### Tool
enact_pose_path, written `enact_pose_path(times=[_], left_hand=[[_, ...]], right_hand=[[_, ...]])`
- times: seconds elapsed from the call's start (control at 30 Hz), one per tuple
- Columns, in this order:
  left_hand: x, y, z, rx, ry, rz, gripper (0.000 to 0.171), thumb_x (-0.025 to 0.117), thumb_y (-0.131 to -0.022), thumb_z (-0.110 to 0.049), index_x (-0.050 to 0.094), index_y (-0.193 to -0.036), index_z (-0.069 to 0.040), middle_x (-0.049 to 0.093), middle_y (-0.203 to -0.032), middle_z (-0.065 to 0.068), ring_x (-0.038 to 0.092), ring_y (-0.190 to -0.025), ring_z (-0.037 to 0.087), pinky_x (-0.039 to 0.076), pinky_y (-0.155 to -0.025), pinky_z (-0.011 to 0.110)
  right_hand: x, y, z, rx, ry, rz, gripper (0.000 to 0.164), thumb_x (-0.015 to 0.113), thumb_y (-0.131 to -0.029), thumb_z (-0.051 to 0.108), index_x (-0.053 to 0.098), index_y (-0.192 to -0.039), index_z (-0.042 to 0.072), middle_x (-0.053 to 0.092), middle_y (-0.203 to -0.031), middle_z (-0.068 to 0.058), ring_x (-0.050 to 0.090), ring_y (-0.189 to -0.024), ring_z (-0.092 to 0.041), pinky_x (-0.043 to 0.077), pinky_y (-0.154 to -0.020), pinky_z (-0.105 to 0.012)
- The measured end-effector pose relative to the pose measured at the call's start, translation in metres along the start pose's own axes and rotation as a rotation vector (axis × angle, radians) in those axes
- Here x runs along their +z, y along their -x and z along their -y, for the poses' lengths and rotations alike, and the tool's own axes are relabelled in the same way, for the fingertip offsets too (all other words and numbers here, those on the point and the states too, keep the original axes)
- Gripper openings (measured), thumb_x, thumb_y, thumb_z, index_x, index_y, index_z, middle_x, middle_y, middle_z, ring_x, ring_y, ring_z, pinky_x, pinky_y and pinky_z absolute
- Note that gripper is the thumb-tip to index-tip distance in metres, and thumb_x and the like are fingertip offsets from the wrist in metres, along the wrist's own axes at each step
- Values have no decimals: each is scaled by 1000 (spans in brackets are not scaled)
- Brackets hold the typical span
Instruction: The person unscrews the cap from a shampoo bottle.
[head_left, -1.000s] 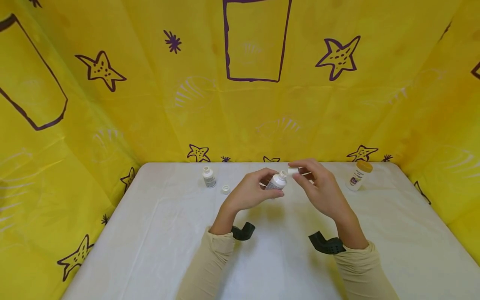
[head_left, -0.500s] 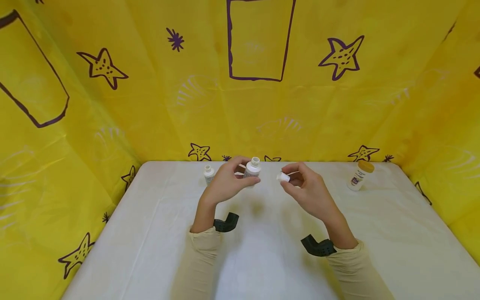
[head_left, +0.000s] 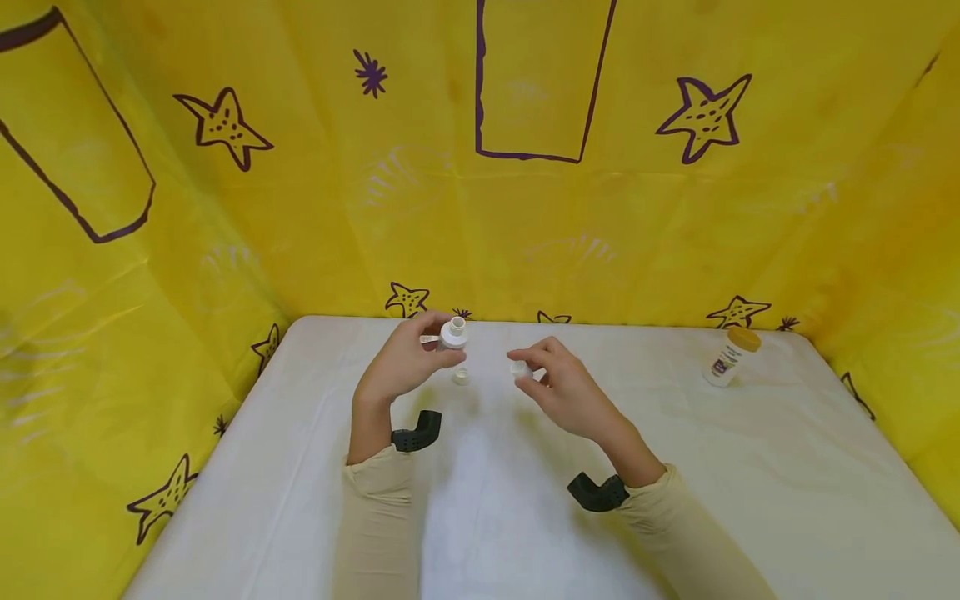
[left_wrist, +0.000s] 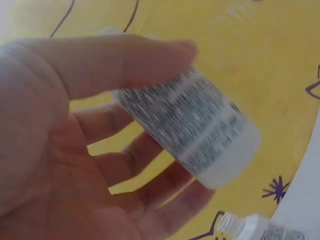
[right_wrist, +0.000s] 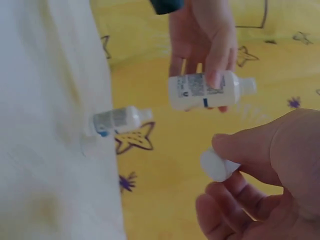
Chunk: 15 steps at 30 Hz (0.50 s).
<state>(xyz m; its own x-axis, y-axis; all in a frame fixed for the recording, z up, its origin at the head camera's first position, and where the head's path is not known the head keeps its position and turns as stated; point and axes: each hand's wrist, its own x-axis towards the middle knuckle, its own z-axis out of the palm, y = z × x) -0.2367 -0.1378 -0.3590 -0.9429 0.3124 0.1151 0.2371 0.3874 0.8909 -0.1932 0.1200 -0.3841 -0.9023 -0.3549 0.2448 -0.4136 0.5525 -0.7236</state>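
Note:
My left hand (head_left: 397, 362) grips a small white bottle (head_left: 453, 335) with a printed label and an uncapped neck, raised above the table. In the left wrist view the thumb lies across the label of this bottle (left_wrist: 190, 125). Apart from it, to the right, my right hand (head_left: 570, 392) pinches a white cap (right_wrist: 216, 165) between thumb and fingers. A second uncapped white bottle (right_wrist: 116, 120) stands on the table, mostly hidden behind my left hand in the head view. Below the held bottle, another white cap (head_left: 461, 377) lies on the table.
A white container with a yellow lid (head_left: 731, 357) stands at the back right of the white-covered table (head_left: 495, 500). Yellow patterned cloth (head_left: 420, 208) rises behind the table and along both sides.
Both hands have moved left, the left hand with its bottle and the right hand with its cap. The left hand now covers most of the standing bottle; the gap between held bottle and cap has widened.

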Motion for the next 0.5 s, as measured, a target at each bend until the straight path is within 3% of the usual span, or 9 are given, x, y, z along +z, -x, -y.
enact_pose_path(times=[0.17, 0.37, 0.5], left_hand=[[-14, 7, 7, -60, -28, 4, 44, 73, -90, -8, 60, -132, -7, 63, -130, 12, 59, -123, 33, 47, -110, 51], [-26, 11, 18, -128, -141, 11, 42, 70, -91, -7, 60, -131, -2, 64, -127, 18, 60, -116, 36, 53, -97, 45], [-30, 12, 30, -202, -204, 8, 44, 70, -90, -7, 58, -132, 0, 64, -131, 22, 62, -116, 36, 52, -98, 46]], right_hand=[[26, -14, 0, 23, 6, 40, 29, 69, -96, 9, 68, -124, 10, 61, -114, -10, 57, -102, -23, 50, -81, -28], [58, -29, -1, 40, 7, 112, 28, 73, -93, 8, 66, -120, 7, 63, -116, -11, 61, -104, -28, 52, -89, -36], [80, -40, -7, 30, 29, 158, 25, 75, -92, 10, 67, -116, 7, 64, -113, -10, 62, -101, -24, 53, -91, -36]])
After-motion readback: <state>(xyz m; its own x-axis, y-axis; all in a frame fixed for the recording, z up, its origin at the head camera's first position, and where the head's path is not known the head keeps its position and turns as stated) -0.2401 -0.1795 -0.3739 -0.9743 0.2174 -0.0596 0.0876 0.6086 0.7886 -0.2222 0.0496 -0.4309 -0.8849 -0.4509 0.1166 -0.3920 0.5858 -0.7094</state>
